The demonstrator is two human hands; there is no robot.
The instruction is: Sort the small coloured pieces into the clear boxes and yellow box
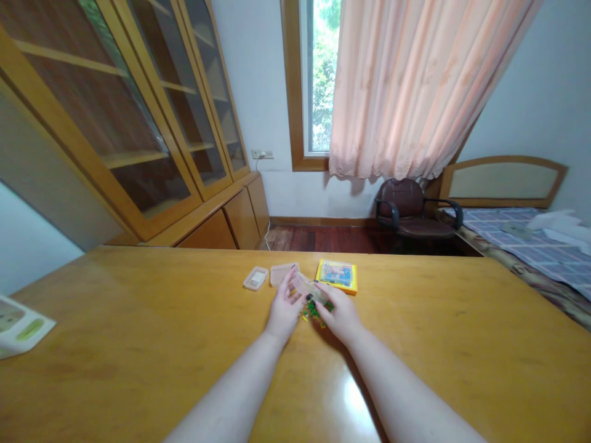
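Note:
Between my two hands, a small clear plastic box is held tilted above the wooden table. My left hand grips its left side, fingers curled around the edge. On the other side, my right hand pinches the box's right end. Just below the box lies a small pile of green and yellow pieces, partly covered by my fingers. Behind my left hand rests a pale translucent lid or tray. A small clear container with something white in it sits left of that.
A yellow-edged box with a colourful picture lies behind my right hand. A white and green item is at the table's left edge. Beyond the table stand a glass-door cabinet, a brown armchair and a bed.

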